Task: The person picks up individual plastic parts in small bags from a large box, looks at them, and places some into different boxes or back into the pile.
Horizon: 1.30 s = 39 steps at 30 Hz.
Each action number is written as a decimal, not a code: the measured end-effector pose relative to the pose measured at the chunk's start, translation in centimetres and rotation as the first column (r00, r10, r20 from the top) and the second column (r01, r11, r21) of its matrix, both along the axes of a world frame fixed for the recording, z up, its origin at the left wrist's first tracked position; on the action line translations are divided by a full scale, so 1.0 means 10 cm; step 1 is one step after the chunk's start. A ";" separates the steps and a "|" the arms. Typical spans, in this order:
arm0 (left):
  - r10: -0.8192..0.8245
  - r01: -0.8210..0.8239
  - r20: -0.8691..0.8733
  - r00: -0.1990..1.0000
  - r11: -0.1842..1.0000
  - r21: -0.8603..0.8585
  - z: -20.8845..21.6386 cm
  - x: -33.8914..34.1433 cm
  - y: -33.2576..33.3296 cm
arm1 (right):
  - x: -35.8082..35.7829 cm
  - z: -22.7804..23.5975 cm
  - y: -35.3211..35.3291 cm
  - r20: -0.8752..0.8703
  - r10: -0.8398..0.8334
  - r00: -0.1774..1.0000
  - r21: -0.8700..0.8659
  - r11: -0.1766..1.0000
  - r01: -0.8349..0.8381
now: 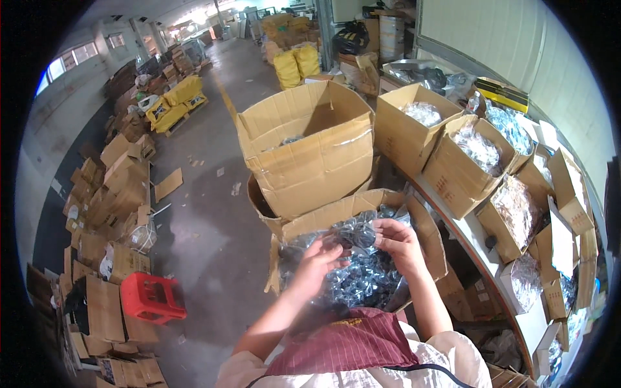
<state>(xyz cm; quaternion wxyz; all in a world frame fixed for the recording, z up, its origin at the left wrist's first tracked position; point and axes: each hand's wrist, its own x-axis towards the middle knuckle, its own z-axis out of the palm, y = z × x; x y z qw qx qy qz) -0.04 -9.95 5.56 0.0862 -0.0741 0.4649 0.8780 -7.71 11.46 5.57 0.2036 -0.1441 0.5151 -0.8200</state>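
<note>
Your left hand (318,262) and right hand (398,242) both grip the dark bundle (354,233), above the box (427,238). Looks like a handling step; next move probably calls for even, two-sided pressure.

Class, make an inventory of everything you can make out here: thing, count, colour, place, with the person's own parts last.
dark bundle: one, dark and shiny, between the hands
front carton: one, brown, below the hands
glossy pieces: too many to count, blue-grey, inside it
tall carton: one, brown, beyond it
bench: one, pale top, right
bench cartons: several, brown, on the bench
stool or crate: one, red, left
left-side cartons: many, brown, along the wall
sacks: several, yellow, further back
apron: one, maroon, on the person
left hand: one, bare, at the bundle
right hand: one, bare, at the bundle
</note>
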 end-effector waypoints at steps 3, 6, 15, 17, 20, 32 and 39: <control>-0.003 0.002 -0.014 1.000 0.999 -0.053 0.05 0.07 0.03 | 0.08 -0.04 0.05 -0.001 0.001 1.000 -0.032 0.999 -0.001; -0.003 0.004 0.007 1.000 0.996 -0.089 0.07 0.12 0.04 | 0.16 0.00 0.06 0.085 -0.009 0.996 -0.051 0.999 0.014; 0.078 -0.086 -0.055 0.995 0.986 -0.145 0.06 0.17 0.11 | 0.28 0.13 0.05 0.004 0.013 1.000 -0.099 0.995 -0.013; 0.070 -0.077 -0.054 0.996 0.986 -0.148 0.03 0.17 0.10 | 0.31 0.19 0.02 -0.015 0.047 0.999 -0.070 0.996 -0.048; 0.058 -0.062 -0.034 0.998 0.990 -0.130 0.01 0.15 0.08 | 0.29 0.14 0.01 0.000 0.044 0.999 -0.051 0.998 -0.044; -0.102 0.113 0.100 0.990 0.988 -0.109 -0.03 -0.05 0.01 | 0.11 -0.16 -0.05 0.148 0.095 0.984 0.024 0.995 -0.100; -0.012 0.054 -0.207 0.978 0.978 0.200 0.35 -1.19 -0.75 | -0.53 -1.66 -0.13 0.092 -0.119 0.989 0.646 0.763 0.032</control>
